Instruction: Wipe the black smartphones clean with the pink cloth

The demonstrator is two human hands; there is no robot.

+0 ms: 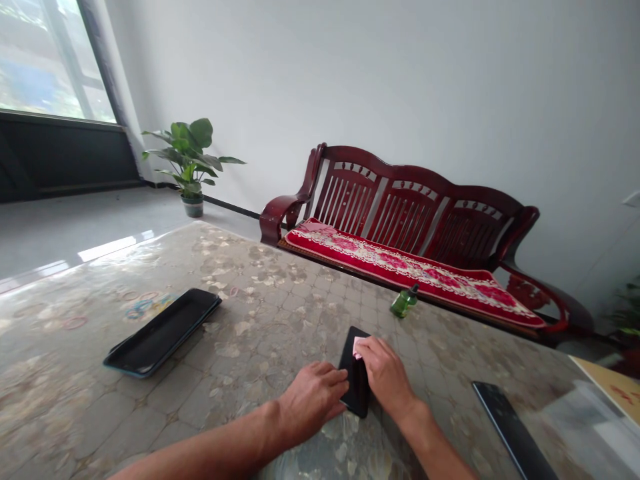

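Note:
A black smartphone (358, 390) lies face up on the patterned table in front of me. My left hand (311, 400) grips its left edge, with the fingertips on the rim and the thumb low at the side. My right hand (385, 373) pinches a small folded pink cloth (357, 347) and presses it on the upper part of the screen. Part of the phone's right side is hidden behind that hand. Beyond the phone stands a small green bottle (401, 303) with a dark cap.
A shallow black tray-like object (160, 333) with a blue edge lies at left, beside colourful rubber bands (145, 305). At right are a long dark flat object (510, 427) and a yellowish box (610, 383). A red wooden bench (400, 200) stands past the table (240, 373).

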